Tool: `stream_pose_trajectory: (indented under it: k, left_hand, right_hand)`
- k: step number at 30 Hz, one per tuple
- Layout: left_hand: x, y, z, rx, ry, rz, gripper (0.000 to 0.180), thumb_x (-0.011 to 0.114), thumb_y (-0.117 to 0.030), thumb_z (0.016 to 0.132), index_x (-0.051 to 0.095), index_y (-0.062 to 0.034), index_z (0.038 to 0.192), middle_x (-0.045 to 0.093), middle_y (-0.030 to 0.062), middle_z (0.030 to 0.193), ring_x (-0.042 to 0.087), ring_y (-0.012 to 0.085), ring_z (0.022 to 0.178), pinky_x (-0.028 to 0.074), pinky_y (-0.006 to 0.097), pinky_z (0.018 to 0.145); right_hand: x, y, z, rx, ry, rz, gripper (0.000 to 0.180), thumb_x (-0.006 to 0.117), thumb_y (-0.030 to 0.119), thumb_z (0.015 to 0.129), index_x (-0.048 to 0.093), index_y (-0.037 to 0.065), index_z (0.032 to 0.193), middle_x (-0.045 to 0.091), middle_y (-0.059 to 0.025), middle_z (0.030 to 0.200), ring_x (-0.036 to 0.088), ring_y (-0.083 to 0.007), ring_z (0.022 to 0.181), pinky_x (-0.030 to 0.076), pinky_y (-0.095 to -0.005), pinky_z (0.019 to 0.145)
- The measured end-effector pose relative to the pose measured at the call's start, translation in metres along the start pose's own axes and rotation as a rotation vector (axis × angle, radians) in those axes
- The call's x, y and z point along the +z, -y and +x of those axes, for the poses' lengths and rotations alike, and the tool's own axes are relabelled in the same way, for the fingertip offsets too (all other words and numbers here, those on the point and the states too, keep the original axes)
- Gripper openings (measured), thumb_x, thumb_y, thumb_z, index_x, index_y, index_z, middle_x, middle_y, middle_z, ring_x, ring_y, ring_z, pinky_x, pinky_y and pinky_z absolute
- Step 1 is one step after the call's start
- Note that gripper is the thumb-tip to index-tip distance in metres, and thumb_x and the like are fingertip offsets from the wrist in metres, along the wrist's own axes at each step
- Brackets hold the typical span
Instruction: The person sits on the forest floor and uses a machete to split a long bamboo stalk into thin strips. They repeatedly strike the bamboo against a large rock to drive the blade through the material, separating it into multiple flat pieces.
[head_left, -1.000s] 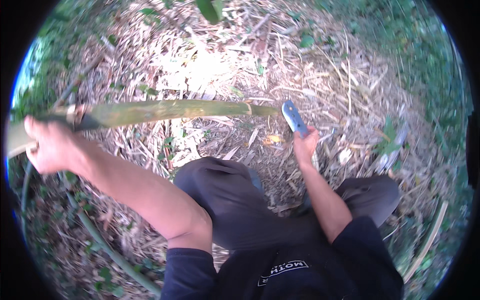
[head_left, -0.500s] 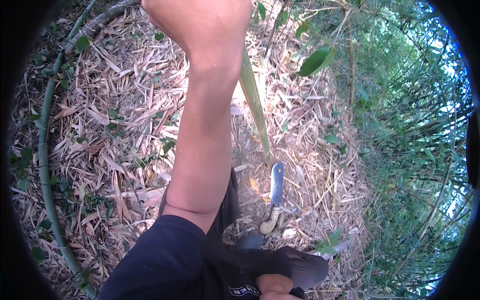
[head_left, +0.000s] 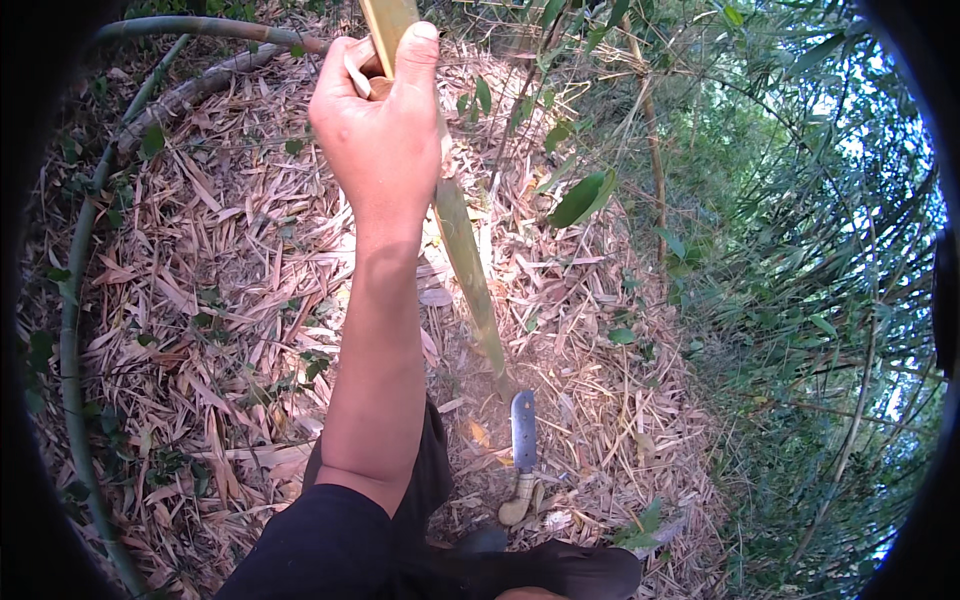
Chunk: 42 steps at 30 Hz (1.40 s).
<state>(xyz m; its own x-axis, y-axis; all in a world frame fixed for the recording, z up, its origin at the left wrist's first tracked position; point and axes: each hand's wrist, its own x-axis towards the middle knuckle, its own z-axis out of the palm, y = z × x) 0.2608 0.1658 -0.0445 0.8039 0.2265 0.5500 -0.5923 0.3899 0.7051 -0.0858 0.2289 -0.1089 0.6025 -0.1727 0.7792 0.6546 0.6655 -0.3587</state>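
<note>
My left hand (head_left: 385, 130) is raised at the top, its fingers wrapped round a split bamboo strip (head_left: 465, 260) and the thumb pressed along it. From the hand the strip slants down to the leaf-covered ground, its lower end close to the knife's tip. The strip's upper end runs out of view. A knife (head_left: 523, 435) with a broad steel blade and a pale handle lies on the ground, blade pointing away from me. At the bottom edge only a sliver of skin shows, perhaps my right hand (head_left: 530, 594); its fingers are hidden.
Dry bamboo leaves (head_left: 230, 250) cover the ground. A curved green bamboo stem (head_left: 75, 330) runs down the left side, and another stem (head_left: 210, 28) crosses the top left. Leafy branches (head_left: 585, 200) and dense bamboo growth (head_left: 800, 300) stand to the right. My dark-trousered leg (head_left: 540, 570) is near the knife.
My left hand now shows whole, lower in the picture, with the bamboo strip in its grasp. The view has shifted, so the knife appears lower and further left. The skin at the bottom edge has nearly gone from view.
</note>
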Motion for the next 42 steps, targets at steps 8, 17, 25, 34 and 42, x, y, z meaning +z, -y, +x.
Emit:
stream_pose_trajectory:
  k: [8, 17, 25, 34, 42]
  left_hand:
    - [0.017, -0.003, -0.019, -0.124, 0.363, -0.278, 0.028, 0.078, -0.023, 0.091, 0.064, -0.0008, 0.103, 0.064, 0.0023, 0.084, 0.061, 0.0059, 0.073, 0.052, 0.022, 0.065]
    - [0.048, -0.039, -0.091, -0.247, 1.229, -0.809, 0.064, 0.078, -0.044, 0.085, 0.063, 0.0048, 0.123, 0.068, 0.0229, 0.115, 0.065, 0.0331, 0.114, 0.052, 0.045, 0.101]
    - [0.038, 0.079, -0.185, -1.284, 0.405, 0.044, 0.031, 0.062, -0.026, 0.092, 0.062, 0.0032, 0.103, 0.063, 0.0144, 0.095, 0.06, 0.0233, 0.092, 0.049, 0.04, 0.09]
    - [0.035, 0.083, -0.238, -1.551, 0.224, 0.478, 0.094, 0.058, -0.058, 0.086, 0.022, 0.0118, 0.139, 0.028, 0.0231, 0.14, 0.031, 0.0318, 0.131, 0.027, 0.047, 0.114]
    - [0.058, 0.081, -0.2, -1.693, 0.06, -0.374, 0.091, 0.045, -0.069, 0.09, 0.037, 0.0029, 0.145, 0.045, 0.0188, 0.146, 0.044, 0.031, 0.137, 0.031, 0.049, 0.116]
  right_hand:
    - [-0.053, 0.029, 0.054, 0.179, -0.297, -0.843, 0.022, 0.061, 0.023, 0.095, 0.056, 0.003, 0.088, 0.055, -0.0128, 0.076, 0.056, -0.0263, 0.065, 0.052, -0.0402, 0.069]
    - [-0.197, 0.082, 0.024, 0.165, -0.995, -1.849, 0.054, 0.07, 0.033, 0.095, 0.047, -0.001, 0.131, 0.055, -0.0141, 0.123, 0.054, -0.017, 0.107, 0.045, -0.0359, 0.093]
    - [-0.175, 0.206, 0.014, -0.445, -1.23, -1.337, 0.035, 0.044, 0.032, 0.107, 0.043, 0.012, 0.079, 0.034, 0.0033, 0.066, 0.027, -0.0073, 0.053, 0.028, -0.0249, 0.045]
    - [-0.124, 0.307, -0.055, -0.865, -0.954, -0.962, 0.022, 0.048, 0.023, 0.095, 0.049, 0.008, 0.08, 0.037, -0.0026, 0.066, 0.034, -0.0142, 0.054, 0.03, -0.0297, 0.049]
    - [-0.144, 0.308, -0.085, -0.909, -0.925, -0.705, 0.014, 0.047, 0.016, 0.094, 0.049, 0.006, 0.086, 0.04, -0.004, 0.069, 0.037, -0.0155, 0.057, 0.034, -0.0296, 0.054]
